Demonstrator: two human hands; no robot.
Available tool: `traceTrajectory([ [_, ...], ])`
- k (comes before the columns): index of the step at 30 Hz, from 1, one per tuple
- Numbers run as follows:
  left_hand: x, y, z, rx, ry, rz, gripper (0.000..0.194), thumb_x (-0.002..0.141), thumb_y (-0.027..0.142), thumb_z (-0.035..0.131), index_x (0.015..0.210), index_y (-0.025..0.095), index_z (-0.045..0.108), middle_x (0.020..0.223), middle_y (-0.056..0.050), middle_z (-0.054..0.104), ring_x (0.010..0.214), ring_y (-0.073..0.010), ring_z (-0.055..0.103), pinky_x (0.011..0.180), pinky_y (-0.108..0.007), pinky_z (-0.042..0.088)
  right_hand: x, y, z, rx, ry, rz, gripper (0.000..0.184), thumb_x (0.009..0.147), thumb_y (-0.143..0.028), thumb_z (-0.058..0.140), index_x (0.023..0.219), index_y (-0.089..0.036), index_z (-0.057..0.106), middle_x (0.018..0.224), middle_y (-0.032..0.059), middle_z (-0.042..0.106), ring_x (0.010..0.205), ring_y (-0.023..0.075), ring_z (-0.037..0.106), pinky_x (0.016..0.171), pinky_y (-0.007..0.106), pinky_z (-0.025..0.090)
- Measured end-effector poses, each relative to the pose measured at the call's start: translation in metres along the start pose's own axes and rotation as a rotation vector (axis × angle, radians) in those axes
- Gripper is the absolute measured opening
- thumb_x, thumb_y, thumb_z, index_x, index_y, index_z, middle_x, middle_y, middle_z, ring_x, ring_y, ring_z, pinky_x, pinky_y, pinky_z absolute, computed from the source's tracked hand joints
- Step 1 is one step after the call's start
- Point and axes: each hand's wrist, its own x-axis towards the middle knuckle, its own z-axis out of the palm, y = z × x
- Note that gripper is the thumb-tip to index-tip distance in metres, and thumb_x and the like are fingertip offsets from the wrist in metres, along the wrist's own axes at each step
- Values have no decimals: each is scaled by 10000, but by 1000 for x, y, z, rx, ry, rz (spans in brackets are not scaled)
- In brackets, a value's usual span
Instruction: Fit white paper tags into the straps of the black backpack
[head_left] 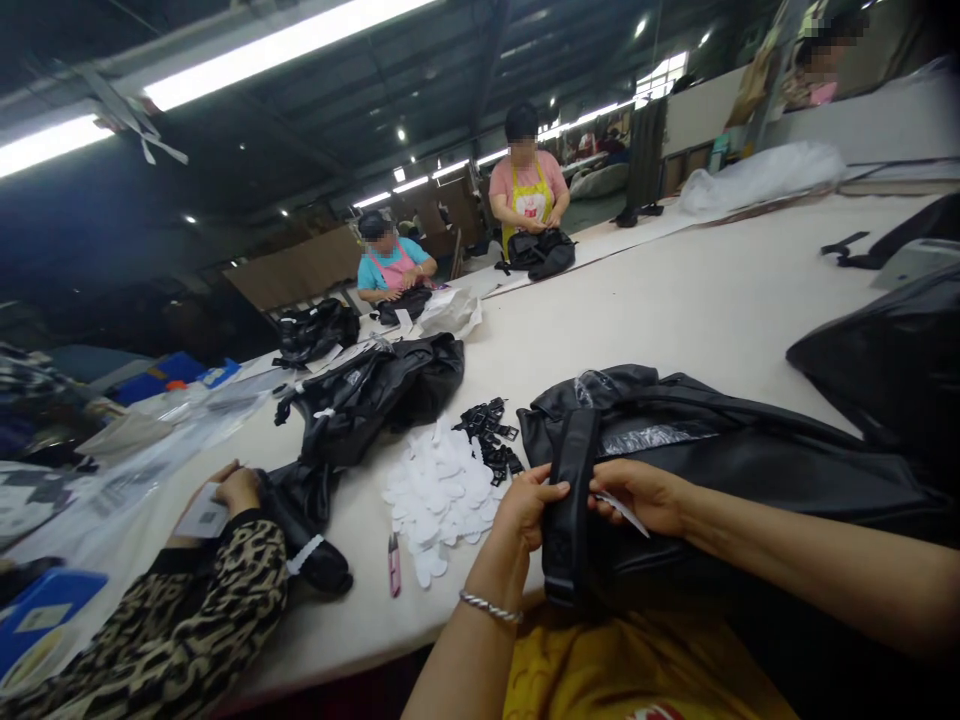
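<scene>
Black strap (568, 535) between hands: left hand (527, 506) gripping its edge, right hand (646, 494) pinching white slip (627, 514) beside it.

The only view comes from a camera worn on the person's head, looking forward and down across the bench (660, 300). It sits close above the left hand (529, 505) and right hand (645, 495), which show large, below and right of centre, with yellow clothing (637, 670) at the bottom edge. The view is wide and tilted, the bench's far side climbing rightward, and reaches past a distant aproned co-worker (531, 195) to the ceiling lights (285, 55).
</scene>
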Motion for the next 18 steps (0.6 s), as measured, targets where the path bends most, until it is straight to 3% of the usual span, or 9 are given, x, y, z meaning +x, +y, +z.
traceTrajectory([
  [3, -4, -6, 3, 7, 72, 28, 522, 510, 133, 659, 1021, 135, 553, 714, -40, 631, 542, -122, 554, 546, -237, 447, 2, 8, -6, 45, -14, 24, 126, 719, -197, 461, 689, -86, 512, 567, 42, 543, 464, 65, 473, 406, 148, 339],
  [7, -7, -20, 12, -23, 284, 137, 742, 496, 97, 666, 1179, 162, 382, 757, -23, 622, 599, -130, 559, 591, -252, 456, 9, 20, -12, -13, 48, -82, 140, 654, -210, 580, 668, -124, 471, 519, 3, 519, 417, 55, 432, 371, 139, 277],
  [9, -6, -28, 16, -68, 363, 198, 737, 486, 97, 674, 1154, 158, 369, 734, -15, 614, 602, -131, 557, 591, -253, 456, 12, 25, -14, -26, 63, -104, 158, 644, -222, 587, 651, -133, 456, 511, 3, 517, 404, 56, 423, 360, 142, 266],
  [13, -4, -39, 19, -212, 344, 221, 578, 441, 140, 711, 967, 128, 470, 750, -33, 617, 653, -146, 573, 629, -256, 460, 10, 27, -17, -42, 93, -106, 138, 638, -209, 562, 626, -138, 445, 494, 4, 510, 389, 57, 418, 346, 142, 255],
  [18, -4, -43, 23, -261, 312, 314, 524, 422, 197, 740, 895, 139, 524, 734, -12, 614, 670, -134, 572, 655, -242, 448, 5, 16, -15, -107, 95, -66, 124, 646, -190, 543, 619, -139, 433, 487, -10, 498, 350, 37, 380, 321, 131, 214],
])
